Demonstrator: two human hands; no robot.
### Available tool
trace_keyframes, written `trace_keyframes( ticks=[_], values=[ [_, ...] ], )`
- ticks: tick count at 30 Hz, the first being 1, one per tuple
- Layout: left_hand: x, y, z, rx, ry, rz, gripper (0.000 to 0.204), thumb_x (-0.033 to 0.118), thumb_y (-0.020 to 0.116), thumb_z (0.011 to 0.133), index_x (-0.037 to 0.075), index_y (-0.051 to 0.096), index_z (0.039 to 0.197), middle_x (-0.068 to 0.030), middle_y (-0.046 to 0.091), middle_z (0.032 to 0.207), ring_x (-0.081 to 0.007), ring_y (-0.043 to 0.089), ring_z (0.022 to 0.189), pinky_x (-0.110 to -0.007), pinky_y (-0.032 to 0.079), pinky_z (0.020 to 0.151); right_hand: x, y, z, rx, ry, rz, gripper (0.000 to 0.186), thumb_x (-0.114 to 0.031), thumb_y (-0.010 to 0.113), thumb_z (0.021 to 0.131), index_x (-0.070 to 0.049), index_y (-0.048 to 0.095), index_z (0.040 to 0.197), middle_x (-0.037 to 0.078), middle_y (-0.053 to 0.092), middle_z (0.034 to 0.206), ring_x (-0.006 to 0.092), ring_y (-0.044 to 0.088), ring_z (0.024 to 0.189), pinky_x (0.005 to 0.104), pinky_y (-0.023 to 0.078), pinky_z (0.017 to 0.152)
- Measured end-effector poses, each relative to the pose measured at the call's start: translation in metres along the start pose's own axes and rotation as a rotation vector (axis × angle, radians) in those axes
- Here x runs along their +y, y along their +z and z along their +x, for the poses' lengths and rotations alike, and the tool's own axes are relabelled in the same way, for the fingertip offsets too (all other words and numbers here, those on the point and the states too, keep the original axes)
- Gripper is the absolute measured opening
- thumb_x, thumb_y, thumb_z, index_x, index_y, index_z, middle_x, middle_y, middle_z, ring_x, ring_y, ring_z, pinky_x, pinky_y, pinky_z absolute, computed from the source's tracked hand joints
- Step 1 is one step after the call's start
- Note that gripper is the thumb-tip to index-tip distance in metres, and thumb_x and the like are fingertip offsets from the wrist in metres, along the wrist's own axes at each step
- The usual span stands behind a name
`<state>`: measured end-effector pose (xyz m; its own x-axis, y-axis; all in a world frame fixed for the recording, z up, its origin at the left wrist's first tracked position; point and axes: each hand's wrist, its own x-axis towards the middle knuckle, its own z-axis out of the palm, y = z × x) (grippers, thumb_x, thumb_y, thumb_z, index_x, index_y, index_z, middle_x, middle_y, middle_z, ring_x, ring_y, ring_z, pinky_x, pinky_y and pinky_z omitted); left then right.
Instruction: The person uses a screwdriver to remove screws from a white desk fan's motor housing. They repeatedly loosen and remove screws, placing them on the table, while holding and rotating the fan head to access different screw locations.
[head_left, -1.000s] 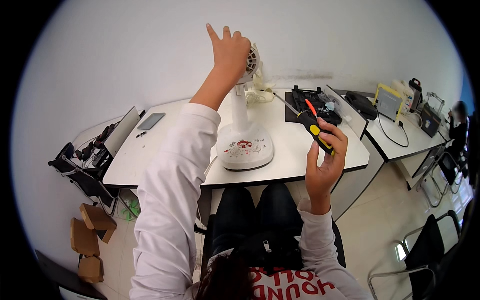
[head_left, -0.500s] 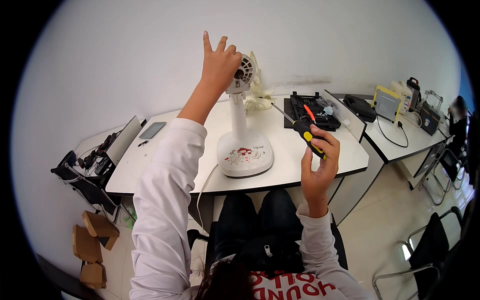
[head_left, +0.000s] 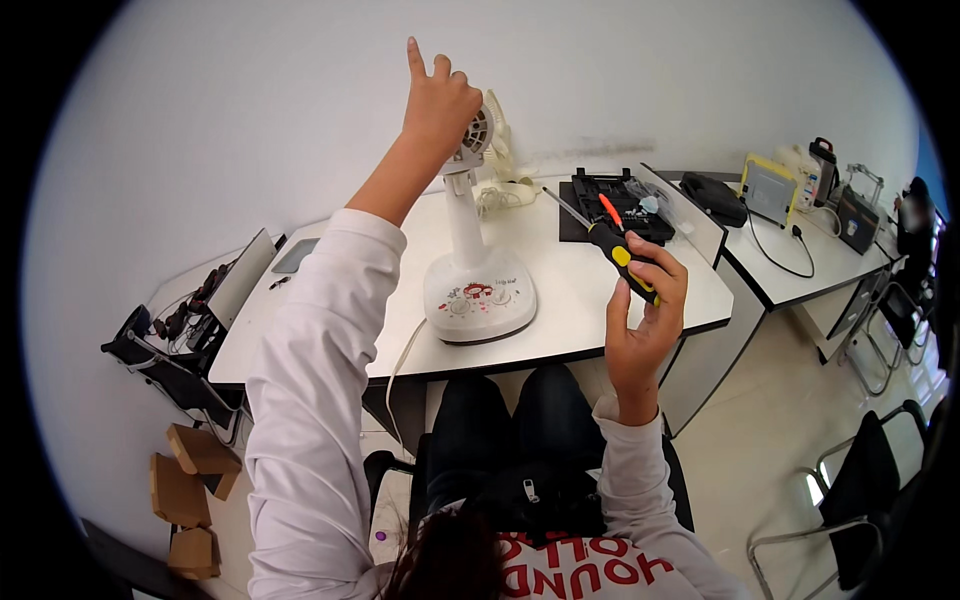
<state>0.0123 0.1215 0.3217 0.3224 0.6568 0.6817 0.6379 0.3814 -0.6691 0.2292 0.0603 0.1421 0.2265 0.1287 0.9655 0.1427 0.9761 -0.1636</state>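
A white desk fan [head_left: 480, 295] stands upright on the table, its guard off and its slotted motor housing bare at the top. My left hand [head_left: 440, 105] is at that housing, index finger raised and the other fingers curled; its thumb and what it presses on are hidden behind the hand. In my right hand [head_left: 645, 320] is a black-and-yellow screwdriver [head_left: 612, 250], held by the handle to the right of the fan, its shaft slanting up and left, apart from the fan. A cream fan part with a blade shape [head_left: 498, 130] shows behind the housing.
An open black tool case [head_left: 600, 185] with an orange-handled tool [head_left: 610, 210] lies right of the fan. A phone [head_left: 295, 255] is at the table's left. The fan's cord [head_left: 405, 365] hangs over the front edge. Cardboard boxes [head_left: 180, 490] and a chair [head_left: 865, 490] stand on the floor.
The whole view has shifted slightly. My left middle finger has curled down while the index stays raised. The screwdriver stays in my right hand.
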Motion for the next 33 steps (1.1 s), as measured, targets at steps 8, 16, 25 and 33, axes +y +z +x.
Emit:
trace_keyframes(
  ticks=[8, 16, 25, 33],
  values=[
    [-0.005, 0.018, -0.005, 0.131, -0.05, -0.108, 0.011, 0.005, 0.069, 0.067, 0.012, 0.07, 0.075, -0.0024, 0.064, 0.085, -0.0277, 0.052, 0.109, -0.072, 0.018, 0.102, 0.004, -0.003, -0.003, 0.002, 0.003, -0.017, 0.032, 0.015, 0.054, 0.075, 0.0, 0.053, 0.103, 0.019, 0.055, 0.109, 0.0309, 0.058, 0.104, 0.0358, 0.05, 0.086],
    [0.005, 0.04, -0.012, 0.294, -0.199, -0.271, 0.018, 0.001, 0.063, 0.07, 0.008, 0.065, 0.086, -0.0056, 0.06, 0.102, -0.0306, 0.05, 0.113, -0.072, 0.023, 0.098, 0.007, -0.002, -0.007, 0.013, 0.036, 0.001, 0.032, 0.015, 0.054, 0.075, 0.0, 0.053, 0.103, 0.019, 0.055, 0.11, 0.0303, 0.058, 0.104, 0.0348, 0.051, 0.085],
    [0.008, 0.045, -0.019, 0.238, -0.321, -0.509, 0.023, 0.001, 0.06, 0.073, 0.01, 0.063, 0.094, -0.0045, 0.059, 0.109, -0.0248, 0.049, 0.116, -0.072, 0.021, 0.099, 0.011, -0.004, -0.012, 0.007, 0.04, -0.033, 0.032, 0.015, 0.054, 0.075, 0.001, 0.051, 0.104, 0.019, 0.055, 0.109, 0.0297, 0.059, 0.102, 0.0335, 0.053, 0.083],
    [-0.011, 0.046, -0.022, 0.395, -0.117, -0.221, 0.003, 0.014, 0.066, 0.076, 0.015, 0.068, 0.078, 0.0046, 0.065, 0.092, -0.0207, 0.055, 0.108, -0.07, 0.02, 0.1, 0.013, -0.005, -0.014, 0.014, 0.068, -0.024, 0.032, 0.015, 0.054, 0.075, 0.002, 0.051, 0.104, 0.019, 0.055, 0.11, 0.0294, 0.058, 0.102, 0.0336, 0.053, 0.083]
  ],
)
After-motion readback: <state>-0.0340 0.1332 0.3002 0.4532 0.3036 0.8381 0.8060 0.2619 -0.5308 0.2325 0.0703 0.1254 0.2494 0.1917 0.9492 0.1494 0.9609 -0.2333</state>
